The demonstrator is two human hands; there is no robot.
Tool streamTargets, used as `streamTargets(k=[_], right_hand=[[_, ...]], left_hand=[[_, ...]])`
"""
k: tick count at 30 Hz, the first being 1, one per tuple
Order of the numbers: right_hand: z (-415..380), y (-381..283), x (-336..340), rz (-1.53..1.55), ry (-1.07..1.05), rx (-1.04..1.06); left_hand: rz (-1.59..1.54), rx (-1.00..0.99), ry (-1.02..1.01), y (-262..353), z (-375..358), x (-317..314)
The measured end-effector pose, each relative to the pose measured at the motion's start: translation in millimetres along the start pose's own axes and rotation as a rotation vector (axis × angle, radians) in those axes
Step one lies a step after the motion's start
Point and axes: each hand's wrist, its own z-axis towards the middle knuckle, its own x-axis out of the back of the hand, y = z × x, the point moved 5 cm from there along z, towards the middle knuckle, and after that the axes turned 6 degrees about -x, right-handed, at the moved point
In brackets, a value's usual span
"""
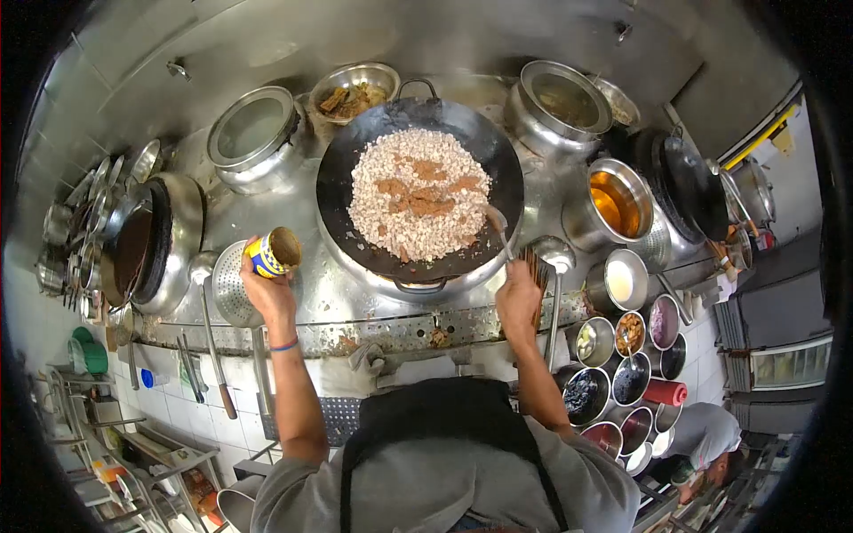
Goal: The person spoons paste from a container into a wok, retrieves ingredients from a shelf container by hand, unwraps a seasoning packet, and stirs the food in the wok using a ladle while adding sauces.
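Note:
A large black wok (pixel 338 178) sits on the steel range, filled with pale diced pieces (pixel 391 160) and patches of reddish-brown powder (pixel 425 202) on top. My left hand (pixel 268 295) is wrapped around a yellow and blue tin can (pixel 263 258), held up left of the wok with its open top tilted toward it. My right hand (pixel 517 298) grips the handle of a metal ladle (pixel 498 220). The ladle's head reaches over the right side of the diced pieces. A bamboo brush (pixel 537 271) lies beside my right hand.
A perforated strainer (pixel 233 289) and long-handled ladles (pixel 558 252) rest on the range. Around the wok stand lidded pots (pixel 251 129), a bowl of food scraps (pixel 355 73) and a pot of orange oil (pixel 615 206). Several ingredient containers (pixel 629 336) and another person (pixel 704 435) are at right.

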Motion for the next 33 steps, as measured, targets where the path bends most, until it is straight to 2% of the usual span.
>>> streamTargets(k=[2,3,6,8,11,14,18,19,22,26,27,28,31,32,33], right_hand=[[6,-19,31,0.1,0.093,-0.043],[8,-23,37,0.146,0.178,0.014],[5,4,-6,-0.201,-0.24,0.012],[9,9,-6,-0.081,-0.157,0.032],[12,-25,25,0.128,0.037,0.051],[7,3,-11,-0.225,-0.265,0.033],[11,-20,16,-0.054,-0.12,-0.012],[10,-25,21,0.052,-0.019,0.052],[6,1,-3,-0.29,-0.259,0.042],[20,-15,35,-0.216,-0.099,0.161],[23,-26,47,-0.205,-0.067,0.193],[24,-41,59,-0.138,-0.007,0.284],[22,-36,65,-0.076,0.036,0.236],[21,-41,68,0.0,0.048,0.182],[19,-39,63,0.094,0.016,0.146]], left_hand=[[-0.003,0.017,0.019,9,-8,1],[-0.004,-0.002,-0.004,5,-4,17],[-0.043,-0.002,0.012,2,-12,8],[-0.058,0.053,0.047,-1,-18,6],[-0.03,0.072,0.047,0,-33,2],[-0.013,0.051,0.044,-13,-37,9],[-0.074,0.091,-0.015,-6,-43,4],[-0.075,0.089,-0.015,-7,-43,9],[-0.103,0.092,0.056,-7,-51,13],[-0.163,0.227,0.048,-10,-65,29],[-0.229,0.37,0.116,-9,-69,27],[-0.409,0.409,-0.12,-28,-69,43],[-0.594,0.533,-0.071,-21,-90,23],[-0.678,0.601,-0.09,-20,-97,20],[-0.71,0.573,-0.209,-14,-98,14]])
